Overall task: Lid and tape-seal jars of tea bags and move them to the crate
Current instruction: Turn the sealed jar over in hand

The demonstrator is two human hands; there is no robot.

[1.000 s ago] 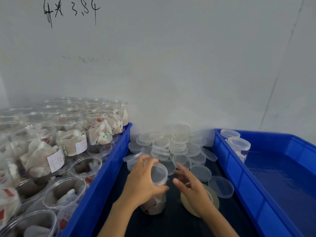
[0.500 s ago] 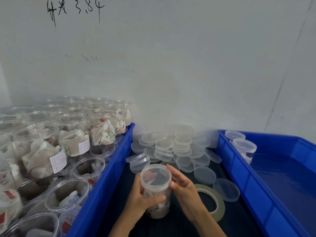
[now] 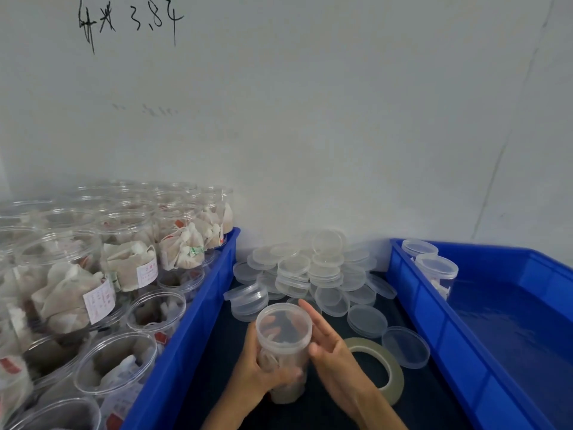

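Observation:
A clear jar of tea bags (image 3: 283, 352) stands on the dark surface between two blue crates, with a clear lid on top. My left hand (image 3: 259, 375) grips its body from the left. My right hand (image 3: 333, 355) lies against its right side, fingers straight along the lid's rim. A roll of tape (image 3: 376, 369) lies flat just right of my right hand. The blue crate on the right (image 3: 465, 336) holds two lidded jars (image 3: 435, 270) in its far left corner.
A heap of loose clear lids (image 3: 313, 271) lies behind the jar against the white wall. The blue crate on the left (image 3: 198, 321) is packed with several open jars of tea bags (image 3: 102, 283). Two single lids (image 3: 404, 346) lie beside the tape.
The lid went onto the jar. My left hand slid from the jar's top down to its body, and my right hand left the tape roll and came against the jar's right side.

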